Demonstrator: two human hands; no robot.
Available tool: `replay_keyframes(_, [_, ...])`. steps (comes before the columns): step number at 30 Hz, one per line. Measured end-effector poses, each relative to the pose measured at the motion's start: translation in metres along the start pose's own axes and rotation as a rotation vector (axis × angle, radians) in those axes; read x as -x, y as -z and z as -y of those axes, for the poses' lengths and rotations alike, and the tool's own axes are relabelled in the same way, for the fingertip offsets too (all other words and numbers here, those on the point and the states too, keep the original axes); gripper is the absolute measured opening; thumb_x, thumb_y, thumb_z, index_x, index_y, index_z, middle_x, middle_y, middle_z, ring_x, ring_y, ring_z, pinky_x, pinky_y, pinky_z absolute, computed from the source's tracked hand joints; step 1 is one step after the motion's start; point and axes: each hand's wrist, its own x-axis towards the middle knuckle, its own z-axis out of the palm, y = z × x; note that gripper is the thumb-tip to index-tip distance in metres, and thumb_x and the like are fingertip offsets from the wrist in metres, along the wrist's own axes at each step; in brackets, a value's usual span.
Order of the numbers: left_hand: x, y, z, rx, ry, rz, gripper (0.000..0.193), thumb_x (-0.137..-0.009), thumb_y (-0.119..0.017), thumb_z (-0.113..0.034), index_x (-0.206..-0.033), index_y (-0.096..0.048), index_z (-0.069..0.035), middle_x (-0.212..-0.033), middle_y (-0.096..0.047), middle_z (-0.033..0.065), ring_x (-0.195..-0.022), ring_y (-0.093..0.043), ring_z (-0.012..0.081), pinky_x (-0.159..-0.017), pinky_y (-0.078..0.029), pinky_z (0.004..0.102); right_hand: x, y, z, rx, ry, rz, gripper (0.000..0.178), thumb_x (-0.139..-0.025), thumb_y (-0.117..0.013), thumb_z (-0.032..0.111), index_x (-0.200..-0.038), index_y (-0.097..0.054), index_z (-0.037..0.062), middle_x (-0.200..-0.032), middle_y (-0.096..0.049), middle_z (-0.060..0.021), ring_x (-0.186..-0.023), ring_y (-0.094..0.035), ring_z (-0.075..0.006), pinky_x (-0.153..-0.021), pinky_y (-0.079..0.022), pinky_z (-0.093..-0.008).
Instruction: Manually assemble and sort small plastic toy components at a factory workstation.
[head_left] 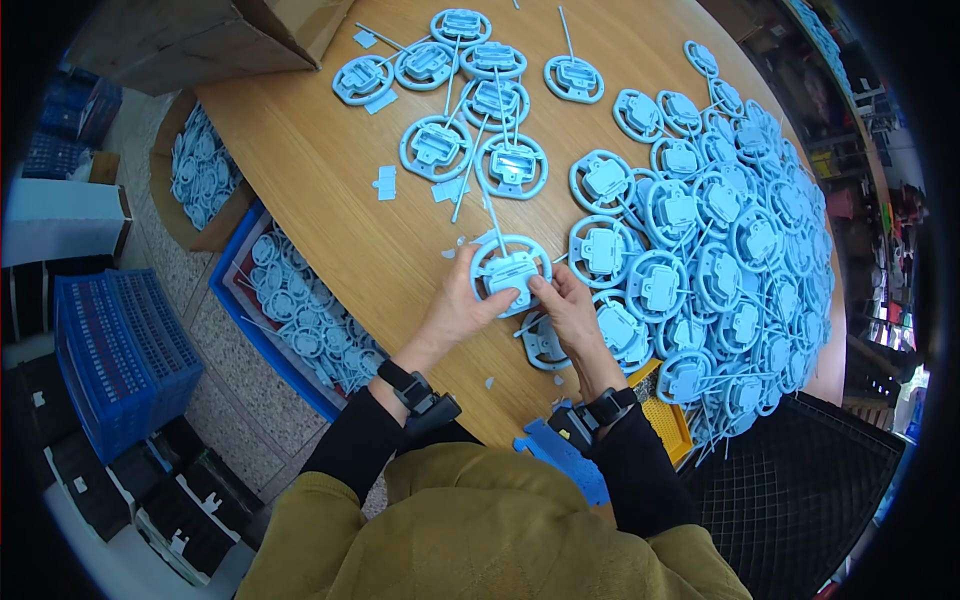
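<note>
Near the table's front edge I hold a light-blue plastic toy steering wheel (512, 268) with both hands. Its thin stem points away from me. My left hand (464, 302) grips the left side of the rim, thumb lying on the flat centre piece. From the right, my right hand (568, 312) pinches the lower right of the wheel, thumb at the centre piece. Part of another light-blue wheel (543, 343) lies under and beside my right hand. Small flat light-blue panels (386, 183) and scraps lie on the wood beyond my left hand.
A big heap of similar wheels (722, 195) covers the table's right side; several more (437, 145) lie farther off. A cardboard box (200, 40) stands at the far left. Below the table's left edge are a carton (225, 222) and a blue crate (228, 290) of wheels. A yellow basket (672, 420) sits near my right wrist.
</note>
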Motion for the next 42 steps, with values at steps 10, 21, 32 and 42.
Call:
replay_keyframes(10, [-0.018, -0.010, -0.009, -0.516, 0.045, -0.019, 0.064, -0.074, -0.078, -0.031, -0.123, -0.051, 0.000, -0.100, -0.062, 0.0169, -0.085, -0.062, 0.0308, -0.070, -0.050, 0.0389, 0.028, 0.074, 0.005, -0.410, 0.275, -0.302, 0.032, -0.091, -0.063, 0.023, -0.116, -0.054, 0.0043, -0.102, -0.065, -0.0036, -0.086, -0.063, -0.0123, -0.076, -0.052, -0.0281])
replay_keyframes(21, [-0.174, 0.097, -0.044, -1.296, 0.040, -0.398, 0.082, -0.066, -0.071, -0.063, -0.110, -0.060, 0.004, -0.111, -0.057, 0.0228, -0.111, -0.051, 0.0337, -0.093, -0.043, 0.0416, -0.053, -0.032, 0.024, 0.795, 0.419, 0.049, 0.033, -0.076, -0.073, 0.012, -0.106, -0.061, 0.0053, -0.096, -0.059, -0.0084, -0.081, -0.060, -0.0215, -0.075, -0.051, -0.0307])
replay_keyframes(32, [-0.095, 0.101, -0.028, -0.190, -0.045, -0.326, 0.049, -0.076, -0.079, -0.021, -0.108, -0.050, 0.004, -0.095, -0.061, 0.0078, -0.082, -0.061, 0.0127, -0.069, -0.052, 0.0246, -0.057, -0.018, 0.006, 0.806, 0.516, -0.107, 0.031, -0.071, -0.074, 0.015, -0.096, -0.060, 0.0041, -0.097, -0.055, -0.0125, -0.086, -0.057, -0.0306, -0.072, -0.050, -0.0392])
replay_keyframes(42, [-0.015, 0.032, -0.004, 0.383, 0.049, -0.190, 0.040, -0.087, -0.069, -0.016, -0.119, -0.047, -0.005, -0.100, -0.057, 0.0022, -0.089, -0.054, 0.0083, -0.075, -0.047, 0.0236, -0.023, -0.059, 0.025, 0.979, 0.759, -0.084, 0.036, -0.069, -0.076, 0.014, -0.100, -0.062, 0.0038, -0.099, -0.056, -0.0131, -0.093, -0.057, -0.0319, -0.078, -0.049, -0.0403])
